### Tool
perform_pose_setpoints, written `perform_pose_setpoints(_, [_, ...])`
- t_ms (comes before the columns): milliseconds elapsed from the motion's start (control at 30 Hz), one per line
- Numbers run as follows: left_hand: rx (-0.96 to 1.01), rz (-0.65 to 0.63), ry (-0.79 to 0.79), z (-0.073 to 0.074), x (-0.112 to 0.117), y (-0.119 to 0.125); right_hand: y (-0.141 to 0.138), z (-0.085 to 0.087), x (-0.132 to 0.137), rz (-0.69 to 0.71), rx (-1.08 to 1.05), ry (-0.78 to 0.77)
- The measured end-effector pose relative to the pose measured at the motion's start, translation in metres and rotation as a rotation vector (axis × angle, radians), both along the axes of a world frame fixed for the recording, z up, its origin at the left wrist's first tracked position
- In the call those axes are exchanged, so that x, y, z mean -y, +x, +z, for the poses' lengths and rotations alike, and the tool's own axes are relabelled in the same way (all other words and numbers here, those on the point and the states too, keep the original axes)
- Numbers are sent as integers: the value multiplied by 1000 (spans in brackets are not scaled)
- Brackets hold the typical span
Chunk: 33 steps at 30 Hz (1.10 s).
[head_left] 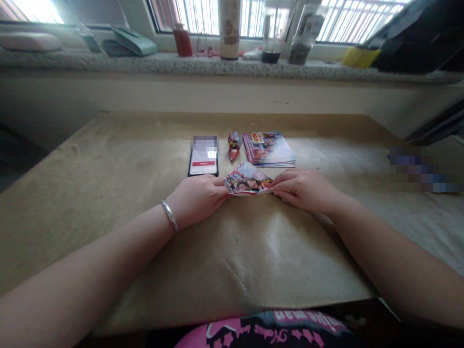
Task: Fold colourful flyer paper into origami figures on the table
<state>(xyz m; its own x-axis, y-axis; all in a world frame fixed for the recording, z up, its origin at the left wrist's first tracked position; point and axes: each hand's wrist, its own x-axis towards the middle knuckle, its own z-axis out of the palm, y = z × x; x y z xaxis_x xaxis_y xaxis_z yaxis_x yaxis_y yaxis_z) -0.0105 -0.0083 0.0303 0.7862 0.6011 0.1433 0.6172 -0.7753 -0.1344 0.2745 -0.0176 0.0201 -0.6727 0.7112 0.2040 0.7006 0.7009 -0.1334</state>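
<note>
A partly folded piece of printed paper (247, 181), with a photo of people on it, is held between both hands just above or on the table. My left hand (203, 194), with a silver bangle at the wrist, pinches its left corner. The right corner is gripped by the fingers of my right hand (306, 189). Beyond the paper lies a small folded paper piece (234, 146) in similar colours. To its right rests a stack of printed leaflets (270, 149). A lit phone (203, 155) lies flat just past my left hand.
The table (145, 270) has a tan cover and reaches to the wall below the window. On the granite sill (203, 64) stand a red bottle (182, 40), a pale cylinder (229, 31), clear containers and a yellow item (360, 56). A blurred patch (420, 169) covers something at the right.
</note>
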Motion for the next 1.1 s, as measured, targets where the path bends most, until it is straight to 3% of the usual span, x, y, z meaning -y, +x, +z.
perform_pose_setpoints(267, [196,125,-197,-3,-4,2,-3,-10,-7,-90,-192,-123])
perform_pose_setpoints(400, [242,299,-237,-5,-2,5,-12,-13,-7,-298,-262,-232])
perform_pose_setpoints(533, [327,314,-197,-12,-3,7,-24,-13,-5,-475,-214,-209])
perform_pose_setpoints(667, [197,237,-68,-16,-4,11,-34,-12,-3,-569,-141,-157])
perform_pose_setpoints(833, [107,285,-61,-16,-4,17,-44,-12,-1,-632,-25,-80])
perform_pose_setpoints(1100, [74,342,-67,-15,-5,15,-37,-13,-7,-640,-92,-199])
